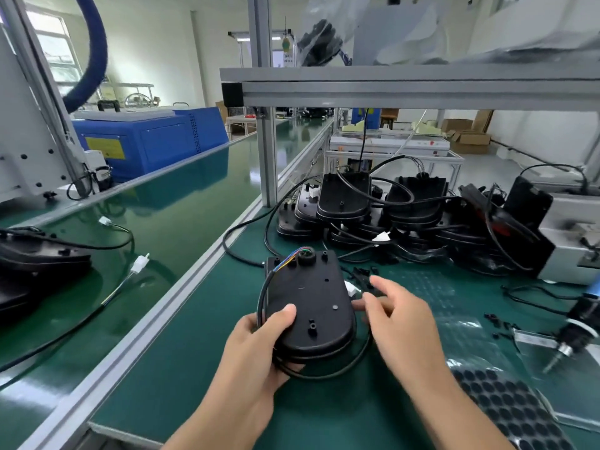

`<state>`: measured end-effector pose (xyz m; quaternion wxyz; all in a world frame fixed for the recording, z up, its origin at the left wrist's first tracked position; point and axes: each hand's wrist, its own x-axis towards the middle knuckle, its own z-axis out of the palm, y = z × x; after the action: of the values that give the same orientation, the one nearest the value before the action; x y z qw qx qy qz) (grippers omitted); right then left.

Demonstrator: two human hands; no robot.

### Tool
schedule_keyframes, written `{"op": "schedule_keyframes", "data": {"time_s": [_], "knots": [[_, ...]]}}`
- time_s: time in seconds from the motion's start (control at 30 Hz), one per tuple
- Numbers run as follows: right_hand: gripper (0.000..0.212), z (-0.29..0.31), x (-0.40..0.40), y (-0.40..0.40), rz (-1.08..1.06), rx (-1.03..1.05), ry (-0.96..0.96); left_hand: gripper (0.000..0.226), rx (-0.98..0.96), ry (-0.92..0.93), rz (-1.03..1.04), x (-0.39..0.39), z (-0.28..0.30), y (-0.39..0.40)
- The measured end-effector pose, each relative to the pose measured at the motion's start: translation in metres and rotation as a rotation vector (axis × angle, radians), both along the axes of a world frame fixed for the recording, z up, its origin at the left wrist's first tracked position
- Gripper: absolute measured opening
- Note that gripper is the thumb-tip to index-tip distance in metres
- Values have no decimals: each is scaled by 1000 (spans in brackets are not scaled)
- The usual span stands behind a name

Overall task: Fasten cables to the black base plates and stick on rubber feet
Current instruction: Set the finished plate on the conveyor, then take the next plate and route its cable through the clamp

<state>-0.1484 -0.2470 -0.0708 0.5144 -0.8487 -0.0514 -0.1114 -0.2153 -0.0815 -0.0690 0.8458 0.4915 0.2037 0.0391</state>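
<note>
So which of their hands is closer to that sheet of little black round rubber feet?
Right. The right hand hovers at the base plate's right edge, up-left of the rubber feet sheet. The left hand grips the plate's far-left side, farther away.

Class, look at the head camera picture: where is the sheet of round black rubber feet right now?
The sheet of rubber feet lies on the green bench at the lower right, just right of the right hand and below the electric screwdriver.
</note>
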Motion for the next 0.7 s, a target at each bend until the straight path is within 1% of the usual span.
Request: {"op": "schedule_keyframes", "data": {"time_s": [0.07, 0.13, 0.23, 0.3, 0.4, 0.47, 0.57, 0.6, 0.63, 0.67, 0.7], "knots": [[42, 2, -26, -16, -14, 31, -123, 57, 30, -12, -26, -11, 2, -9], [43, 5, -47, -27, 25, 88, -171, 69, 44, 2, 21, -21, -3, -20], [51, 7, -69, -40, 58, 132, -244, 76, 161, 49, 90, -33, -14, -36], [49, 8, -78, -47, 40, 141, -294, 78, 265, 87, 49, -37, -19, -43], [45, 10, -87, -53, 46, 166, -340, 80, 389, 146, -116, -36, -14, -54], [45, 10, -90, -56, 62, 230, -332, 70, 551, 131, -206, -33, -9, -57], [43, 8, -91, -58, 85, 357, -279, 31, 960, -12, -381, -21, -5, -44], [42, 7, -91, -58, 91, 383, -262, 24, 1074, -72, -379, -16, -2, -37], [40, 8, -90, -57, 99, 404, -240, 18, 1123, -116, -337, -12, 5, -30], [39, 9, -89, -55, 106, 419, -212, 20, 1025, -122, -268, -5, 11, -23], [37, 10, -87, -54, 111, 426, -181, 32, 794, -119, -208, 2, 23, -18]]}}
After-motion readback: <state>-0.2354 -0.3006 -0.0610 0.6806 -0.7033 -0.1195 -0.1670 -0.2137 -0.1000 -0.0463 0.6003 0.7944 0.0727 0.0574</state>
